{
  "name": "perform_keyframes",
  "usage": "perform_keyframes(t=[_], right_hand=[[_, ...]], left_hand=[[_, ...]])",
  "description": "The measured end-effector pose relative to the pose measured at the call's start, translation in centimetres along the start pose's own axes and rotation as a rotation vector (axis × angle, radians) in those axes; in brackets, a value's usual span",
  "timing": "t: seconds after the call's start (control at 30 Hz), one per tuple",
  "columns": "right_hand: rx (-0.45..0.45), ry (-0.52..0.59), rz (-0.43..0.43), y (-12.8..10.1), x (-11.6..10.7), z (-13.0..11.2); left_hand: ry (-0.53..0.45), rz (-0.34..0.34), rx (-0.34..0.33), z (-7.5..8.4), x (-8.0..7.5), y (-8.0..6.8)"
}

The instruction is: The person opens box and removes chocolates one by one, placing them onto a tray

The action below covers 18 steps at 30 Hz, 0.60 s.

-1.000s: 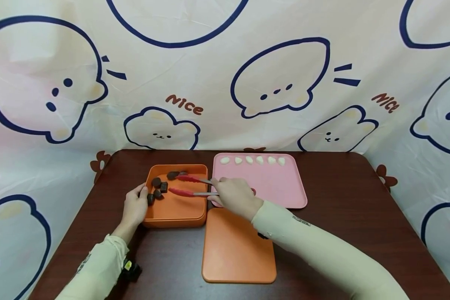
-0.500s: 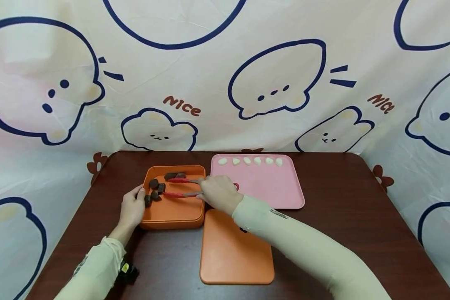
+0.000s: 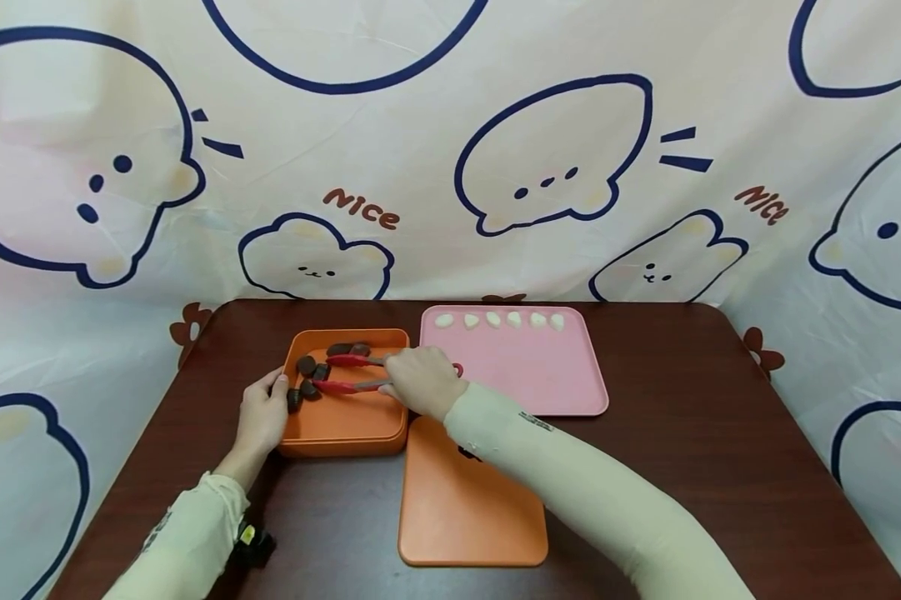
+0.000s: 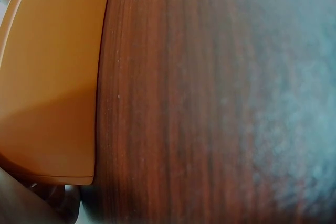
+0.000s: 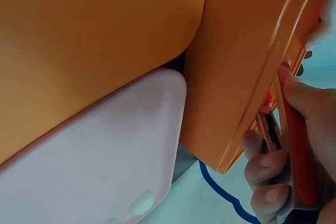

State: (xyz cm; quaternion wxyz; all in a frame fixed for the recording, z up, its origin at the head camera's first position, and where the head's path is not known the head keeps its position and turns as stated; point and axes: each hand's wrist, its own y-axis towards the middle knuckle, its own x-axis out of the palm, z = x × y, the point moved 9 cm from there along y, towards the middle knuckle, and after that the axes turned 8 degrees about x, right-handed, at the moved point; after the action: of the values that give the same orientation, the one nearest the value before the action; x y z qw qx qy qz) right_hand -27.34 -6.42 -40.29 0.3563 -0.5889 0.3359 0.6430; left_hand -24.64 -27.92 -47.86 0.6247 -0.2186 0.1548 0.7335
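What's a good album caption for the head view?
Right hand holds red-tipped metal tongs open near dark brown lumps in a rectangular orange box.

Parted tongs (image 3: 350, 361), dark pieces (image 3: 306, 366) in orange box (image 3: 345, 423)

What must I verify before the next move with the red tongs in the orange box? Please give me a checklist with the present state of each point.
1. Right hand grips the tongs: ok.
2. Left hand holds the orange box at its left side: ok.
3. Tong arms stand apart, with their red ends inside the box: ok.
4. A dark piece is firmly pinched: cannot tell.
5. Pink tray has bare space in front of the white pieces: ok.
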Motion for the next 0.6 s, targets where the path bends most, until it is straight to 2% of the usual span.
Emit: perform_keyframes(t=[0.3,0.6], right_hand=[[-0.015,-0.003,0.001,-0.1,0.4,-0.2],[0.016,0.073,-0.015,-0.2,1.2,0.6]], left_hand=[[0.001,0.001,-0.001,0.1,-0.1,-0.1],[0.012,0.010,-0.004,0.1,-0.2,-0.2]])
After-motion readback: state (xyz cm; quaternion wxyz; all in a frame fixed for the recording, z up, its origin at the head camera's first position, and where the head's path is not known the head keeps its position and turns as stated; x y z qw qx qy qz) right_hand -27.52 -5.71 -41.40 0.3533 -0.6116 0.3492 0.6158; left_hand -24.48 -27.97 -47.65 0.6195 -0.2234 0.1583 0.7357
